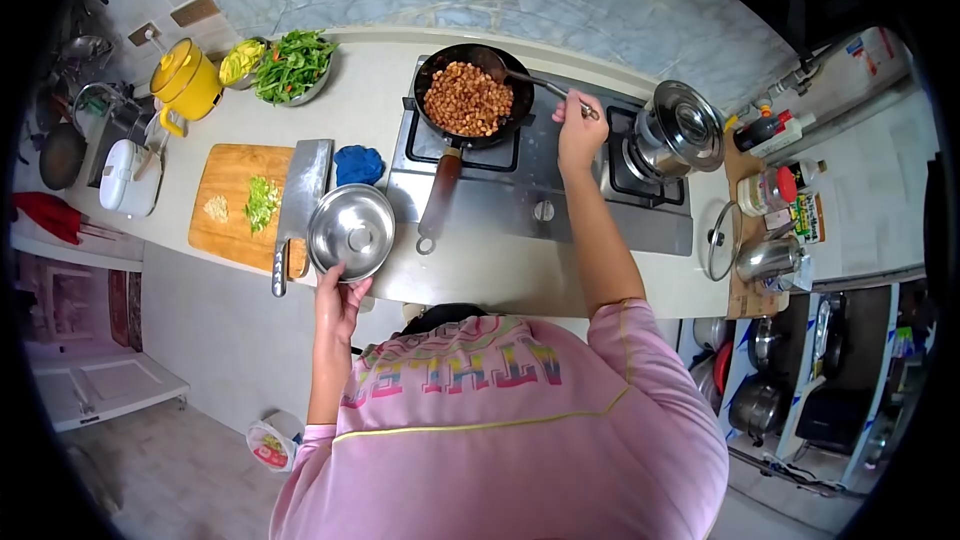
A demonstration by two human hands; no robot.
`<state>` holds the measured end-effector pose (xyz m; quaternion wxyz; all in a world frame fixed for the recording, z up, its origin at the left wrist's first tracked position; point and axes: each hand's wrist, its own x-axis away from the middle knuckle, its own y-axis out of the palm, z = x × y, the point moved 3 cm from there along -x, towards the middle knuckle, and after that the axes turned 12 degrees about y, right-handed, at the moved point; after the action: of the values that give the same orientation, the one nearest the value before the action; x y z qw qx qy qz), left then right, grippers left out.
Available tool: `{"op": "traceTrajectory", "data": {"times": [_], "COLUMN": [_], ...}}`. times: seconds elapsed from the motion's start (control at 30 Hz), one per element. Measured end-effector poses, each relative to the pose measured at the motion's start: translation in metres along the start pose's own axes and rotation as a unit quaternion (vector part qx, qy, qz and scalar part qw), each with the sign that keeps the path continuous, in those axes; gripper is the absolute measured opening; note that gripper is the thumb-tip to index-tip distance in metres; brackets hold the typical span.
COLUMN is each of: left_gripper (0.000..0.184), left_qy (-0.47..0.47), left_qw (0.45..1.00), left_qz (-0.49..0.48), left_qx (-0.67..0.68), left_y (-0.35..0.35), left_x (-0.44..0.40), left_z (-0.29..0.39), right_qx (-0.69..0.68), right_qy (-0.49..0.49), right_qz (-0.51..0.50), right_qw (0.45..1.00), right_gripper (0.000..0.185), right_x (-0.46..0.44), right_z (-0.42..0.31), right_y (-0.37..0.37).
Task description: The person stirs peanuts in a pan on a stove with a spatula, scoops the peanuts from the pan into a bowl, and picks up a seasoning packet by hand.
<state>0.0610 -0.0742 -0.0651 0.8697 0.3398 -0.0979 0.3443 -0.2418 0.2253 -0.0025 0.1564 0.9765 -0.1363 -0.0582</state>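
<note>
Head view: left fingers (pixel 340 285) pinch the rim of a round shiny steel bowl (pixel 352 228), by the counter edge, looks empty. Right fingers (pixel 578 112) closed round the long metal spatula (pixel 545 85), its shaft slanting left into the black wok (pixel 472 95) of brown diced pieces (pixel 468 100); brown wooden handle (pixel 441 192) points toward the wearer.

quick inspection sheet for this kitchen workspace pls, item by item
surface: pale counter, bare patches between the things
job's things: pan on the stove, browned pieces inside; steel bowl looks empty
clutter: knife across the right part of the board, handle past its near edge; blue cloth beside
hands: left grips the bowl, right the spoon or spatula handle
cables: nothing seen across stove or board
surroundings: lidded pot on the right burner, jars and bottles beyond; yellow pot at far left
</note>
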Motion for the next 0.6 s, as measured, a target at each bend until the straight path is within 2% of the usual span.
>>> {"op": "traceTrajectory", "data": {"times": [0.07, 0.4, 0.6], "left_gripper": [0.037, 0.038, 0.036], "left_qy": [-0.014, -0.030, -0.037], "left_qw": [1.000, 0.999, 0.998], "left_qz": [-0.014, -0.034, -0.048], "left_qx": [0.006, 0.014, 0.017], "left_y": [0.000, 0.001, 0.004], "left_x": [-0.008, -0.028, -0.035], "left_z": [0.002, 0.008, 0.008], "right_qx": [0.012, 0.046, 0.018], "right_qy": [0.021, 0.108, 0.152], "right_qz": [0.007, 0.007, 0.011], "right_qw": [1.000, 0.993, 0.988], "right_gripper": [0.010, 0.016, 0.015], "right_x": [0.004, 0.062, 0.083], "right_z": [0.004, 0.009, 0.011], "right_y": [0.004, 0.014, 0.019]}}
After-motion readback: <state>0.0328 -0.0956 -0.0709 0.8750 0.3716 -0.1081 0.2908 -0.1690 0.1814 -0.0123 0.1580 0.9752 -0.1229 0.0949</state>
